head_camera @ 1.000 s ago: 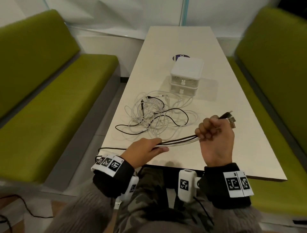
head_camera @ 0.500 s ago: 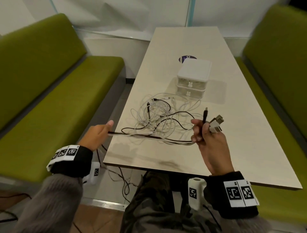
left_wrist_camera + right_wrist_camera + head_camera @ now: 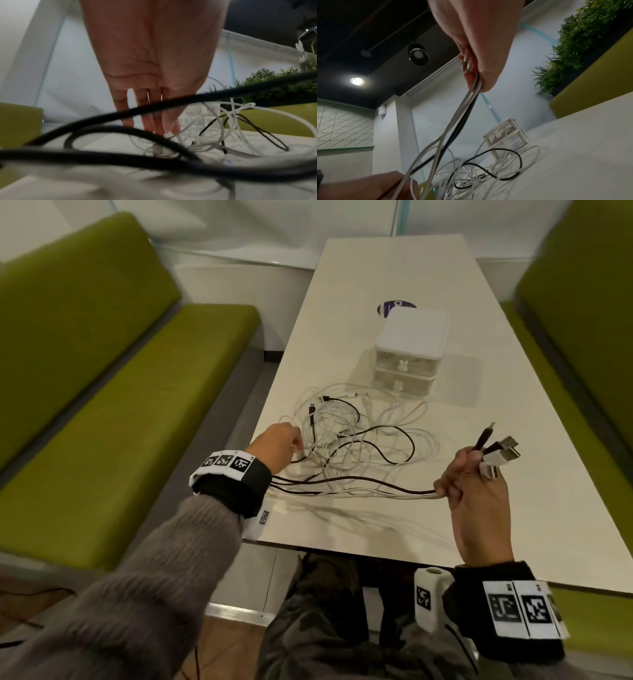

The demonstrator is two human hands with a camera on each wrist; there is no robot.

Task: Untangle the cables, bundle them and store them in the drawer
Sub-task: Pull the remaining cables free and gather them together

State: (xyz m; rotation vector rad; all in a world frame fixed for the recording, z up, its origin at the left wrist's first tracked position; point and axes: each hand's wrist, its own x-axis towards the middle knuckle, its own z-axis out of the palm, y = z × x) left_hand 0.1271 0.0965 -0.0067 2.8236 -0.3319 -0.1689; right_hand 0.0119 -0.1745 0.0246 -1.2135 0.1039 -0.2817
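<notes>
While the right hand (image 3: 474, 494) grips a bundle of cable ends (image 3: 496, 451), four plugs jutting above its fist, the left hand (image 3: 277, 445) reaches straight-fingered into the tangled cables (image 3: 356, 436) on the table (image 3: 513, 422); beyond stands one two-drawer box (image 3: 411, 350).

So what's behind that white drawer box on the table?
Behind the drawer box a dark round sticker shows on the table; the box covers its near part.

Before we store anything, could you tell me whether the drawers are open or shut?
Shut: both fronts of the drawer unit sit flush with its frame, neither pulled out.
</notes>
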